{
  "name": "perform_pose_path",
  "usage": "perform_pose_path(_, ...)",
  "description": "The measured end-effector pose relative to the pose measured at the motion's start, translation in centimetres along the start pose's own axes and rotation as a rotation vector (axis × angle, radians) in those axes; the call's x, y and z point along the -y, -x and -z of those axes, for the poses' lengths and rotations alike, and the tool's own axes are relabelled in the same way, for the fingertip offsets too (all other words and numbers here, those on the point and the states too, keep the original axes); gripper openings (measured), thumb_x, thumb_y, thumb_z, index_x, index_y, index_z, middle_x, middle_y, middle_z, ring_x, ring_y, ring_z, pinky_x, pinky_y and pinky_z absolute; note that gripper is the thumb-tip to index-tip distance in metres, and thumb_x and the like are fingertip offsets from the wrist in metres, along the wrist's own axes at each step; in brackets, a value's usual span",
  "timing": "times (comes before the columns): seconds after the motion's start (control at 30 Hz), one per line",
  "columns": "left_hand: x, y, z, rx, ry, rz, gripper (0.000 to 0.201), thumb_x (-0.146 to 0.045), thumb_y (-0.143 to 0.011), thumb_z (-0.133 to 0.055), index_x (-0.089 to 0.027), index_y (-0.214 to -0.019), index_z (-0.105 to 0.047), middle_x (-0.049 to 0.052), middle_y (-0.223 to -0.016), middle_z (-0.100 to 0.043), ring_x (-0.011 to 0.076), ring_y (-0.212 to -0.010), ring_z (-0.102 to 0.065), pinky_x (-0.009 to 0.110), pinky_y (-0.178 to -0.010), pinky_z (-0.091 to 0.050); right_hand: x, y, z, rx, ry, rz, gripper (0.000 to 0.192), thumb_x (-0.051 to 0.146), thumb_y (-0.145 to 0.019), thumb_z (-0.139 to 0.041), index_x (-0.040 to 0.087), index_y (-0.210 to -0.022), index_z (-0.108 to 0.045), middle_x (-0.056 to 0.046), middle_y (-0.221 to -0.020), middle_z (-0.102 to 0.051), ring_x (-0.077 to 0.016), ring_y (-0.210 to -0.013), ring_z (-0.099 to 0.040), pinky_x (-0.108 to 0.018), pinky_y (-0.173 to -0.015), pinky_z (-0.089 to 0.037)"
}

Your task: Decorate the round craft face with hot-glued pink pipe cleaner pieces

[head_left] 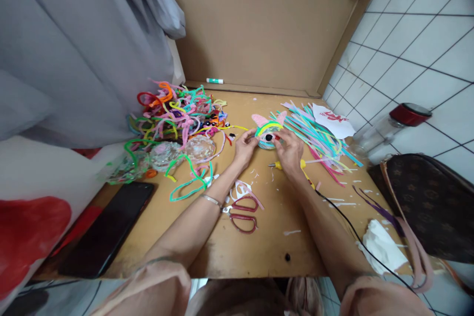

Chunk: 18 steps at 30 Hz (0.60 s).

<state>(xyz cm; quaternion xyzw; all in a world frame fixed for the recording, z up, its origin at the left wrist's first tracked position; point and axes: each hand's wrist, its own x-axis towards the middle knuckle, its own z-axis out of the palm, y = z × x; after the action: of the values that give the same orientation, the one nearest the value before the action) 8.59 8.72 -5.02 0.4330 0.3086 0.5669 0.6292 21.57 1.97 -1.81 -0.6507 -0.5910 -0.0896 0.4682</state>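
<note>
A small round craft figure [267, 131] with pink ears, a yellow-green band and a black googly eye sits at the middle of the wooden table [259, 247]. My left hand [245, 149] grips its left side. My right hand [290, 149] holds its right side, fingertips pressed near the eye. A yellow-handled tool [277, 165] lies just under my right hand. Red-handled scissors [241, 212] lie closer to me, beside my left forearm.
A tangle of coloured pipe cleaners [177, 113] and clear plastic cups [165, 154] fill the left. Straight coloured strips [318, 136] lie right. A black phone [107, 229], a jar with red lid [388, 131], a brown bag [429, 202], a tissue [381, 247] and a cardboard backing [259, 24] surround the table.
</note>
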Motion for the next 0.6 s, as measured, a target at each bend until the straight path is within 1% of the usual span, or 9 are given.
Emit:
perform_pose_path(0.1, -0.05, 0.02, 0.03, -0.001, 0.002, 0.0, 0.046, -0.033, -0.058, -0.084, -0.017, -0.098, -0.069, 0.008, -0.103, -0.072, 0.0187, -0.088, -0.066, 0.036, -0.089, -0.051, 0.33, -0.04, 0.22, -0.005, 0.046, 0.005, 0.017, 0.029, -0.086, -0.062, 0.027, -0.096, -0.075, -0.006, -0.108, -0.072, -0.0252, -0.103, -0.065, -0.047, -0.099, -0.043)
perform_pose_path(0.27, -0.26, 0.16, 0.03, 0.001, -0.01, -0.006, 0.043, -0.033, -0.058, -0.083, -0.017, -0.096, -0.069, 0.008, -0.102, -0.072, 0.0179, -0.085, -0.065, 0.035, -0.086, -0.051, 0.35, -0.05, 0.24, -0.003, 0.005, 0.016, 0.017, 0.027, -0.086, -0.061, 0.026, -0.097, -0.074, -0.006, -0.105, -0.072, -0.0233, -0.101, -0.066, -0.04, -0.095, -0.048)
perform_pose_path(0.37, -0.34, 0.25, -0.07, -0.002, -0.008, -0.009, 0.042, -0.031, -0.058, -0.082, -0.017, -0.095, -0.067, 0.007, -0.1, -0.071, 0.0162, -0.083, -0.064, 0.032, -0.083, -0.051, 0.2, -0.02, 0.17, -0.011, -0.028, 0.013, 0.016, 0.027, -0.085, -0.062, 0.025, -0.096, -0.073, -0.006, -0.103, -0.073, -0.0238, -0.101, -0.065, -0.04, -0.094, -0.049)
perform_pose_path(0.43, -0.35, 0.27, -0.13, -0.014, -0.006, -0.015, 0.041, -0.03, -0.058, -0.082, -0.018, -0.092, -0.065, 0.004, -0.094, -0.07, 0.0141, -0.078, -0.063, 0.03, -0.078, -0.051, 0.12, 0.02, 0.12, -0.014, -0.045, 0.015, 0.014, 0.027, -0.084, -0.062, 0.024, -0.094, -0.073, -0.006, -0.103, -0.072, -0.0242, -0.101, -0.065, -0.04, -0.094, -0.049)
perform_pose_path(0.5, -0.33, 0.28, -0.18, -0.032, -0.013, -0.031, 0.037, -0.029, -0.057, -0.082, -0.018, -0.086, -0.061, 0.001, -0.086, -0.068, 0.012, -0.072, -0.06, 0.027, -0.073, -0.05, 0.05, 0.06, 0.08, -0.02, -0.059, 0.018, 0.014, 0.028, -0.085, -0.061, 0.024, -0.093, -0.073, -0.007, -0.102, -0.072, -0.0242, -0.101, -0.065, -0.041, -0.095, -0.049)
perform_pose_path(0.6, -0.35, 0.32, -0.24, -0.036, -0.031, -0.065, 0.031, -0.029, -0.059, -0.08, -0.019, -0.076, -0.056, -0.001, -0.078, -0.063, 0.0111, -0.07, -0.058, 0.025, -0.072, -0.048, -0.09, 0.09, 0.04, -0.022, -0.075, 0.009, 0.017, 0.031, -0.087, -0.059, 0.024, -0.093, -0.073, -0.007, -0.105, -0.072, -0.0244, -0.102, -0.065, -0.042, -0.095, -0.049)
